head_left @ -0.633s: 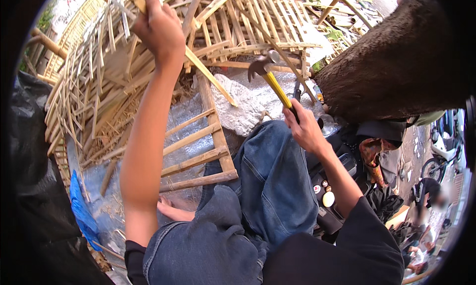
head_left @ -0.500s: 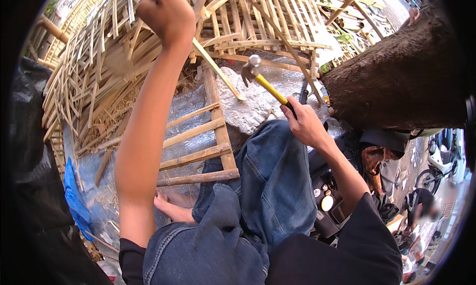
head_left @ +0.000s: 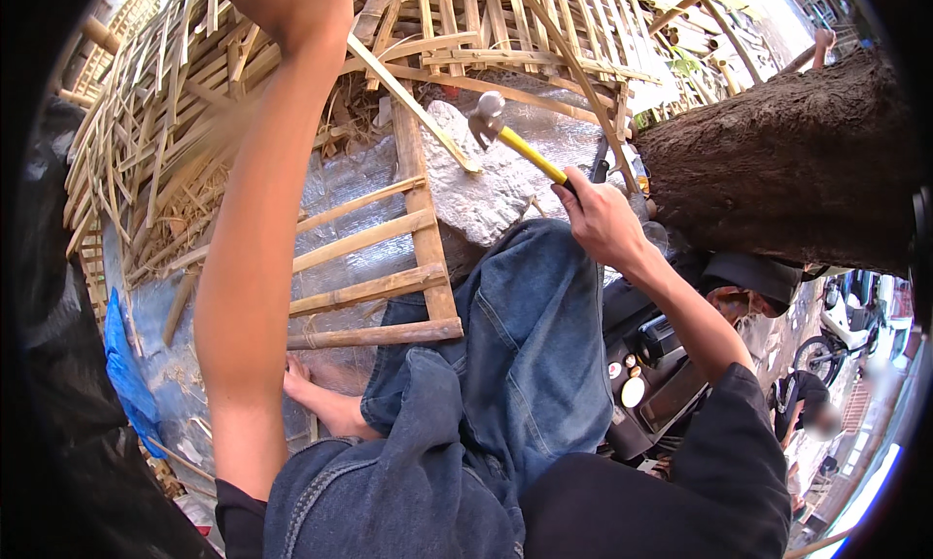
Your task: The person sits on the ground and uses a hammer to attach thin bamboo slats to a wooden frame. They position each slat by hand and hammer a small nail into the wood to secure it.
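My right hand (head_left: pixel 606 219) is closed round the black grip of a claw hammer (head_left: pixel 530 155). The hammer has a yellow shaft, and its metal head points up and left above a rough pale stone block (head_left: pixel 481 194). Stretched far forward, my left hand (head_left: pixel 296 10) is at the top edge over a heap of split bamboo strips (head_left: pixel 160 122). Its fingers look curled, but the edge cuts them off and hides what they hold. A ladder-like bamboo frame (head_left: pixel 428 248) with several slats lies by my bent knee. One loose bamboo strip (head_left: pixel 413 107) slants down onto the stone.
Slatted bamboo panels (head_left: pixel 544 24) stand at the back. A thick tree trunk (head_left: pixel 777 160) rises on the right. Below it lie a dark open case (head_left: pixel 641 418) and bags. A blue tarp (head_left: pixel 126 365) is at the left; a motorcycle (head_left: pixel 841 326) and a person (head_left: pixel 812 408) are far right.
My left hand has moved up and left, further out of view. The scene has shifted slightly left with my head. The hammer stays in my right hand, its head held over the stone.
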The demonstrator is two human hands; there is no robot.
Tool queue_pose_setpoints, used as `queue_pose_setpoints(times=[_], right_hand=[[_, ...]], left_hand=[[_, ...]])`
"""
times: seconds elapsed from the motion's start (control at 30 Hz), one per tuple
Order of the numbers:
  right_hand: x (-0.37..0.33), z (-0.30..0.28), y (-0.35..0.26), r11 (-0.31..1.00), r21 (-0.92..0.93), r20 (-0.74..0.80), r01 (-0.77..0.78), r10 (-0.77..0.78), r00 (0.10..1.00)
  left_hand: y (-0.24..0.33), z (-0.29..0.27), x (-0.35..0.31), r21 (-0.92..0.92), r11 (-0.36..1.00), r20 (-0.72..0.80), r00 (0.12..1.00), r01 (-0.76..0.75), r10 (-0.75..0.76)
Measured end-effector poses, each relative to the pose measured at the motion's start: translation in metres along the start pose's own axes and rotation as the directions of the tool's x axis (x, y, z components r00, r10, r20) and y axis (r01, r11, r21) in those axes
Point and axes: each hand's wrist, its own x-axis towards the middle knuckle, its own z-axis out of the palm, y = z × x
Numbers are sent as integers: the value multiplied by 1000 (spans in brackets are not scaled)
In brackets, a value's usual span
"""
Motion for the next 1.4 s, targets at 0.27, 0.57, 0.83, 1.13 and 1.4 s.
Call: queue_pose_setpoints(times=[0.27,0.57,0.83,1.13,1.4], right_hand=[[8,11,8,988,-100,8,115,-115,993],[14,8,15,989,-55,-35,134,-136,990],[19,16,24,986,-100,2,137,-137,991],[29,22,28,981,-75,38,180,-177,983],[30,26,35,970,-136,49,203,-198,979]], left_hand=[[-4,-2,6,92,996,19,1000,8,-10],[-35,-18,25,117,972,20,978,206,-210],[-38,-13,26,193,964,-18,983,182,-182],[-50,-24,30,236,939,-28,967,252,-252],[-45,-28,26,188,927,-102,945,324,-310]])
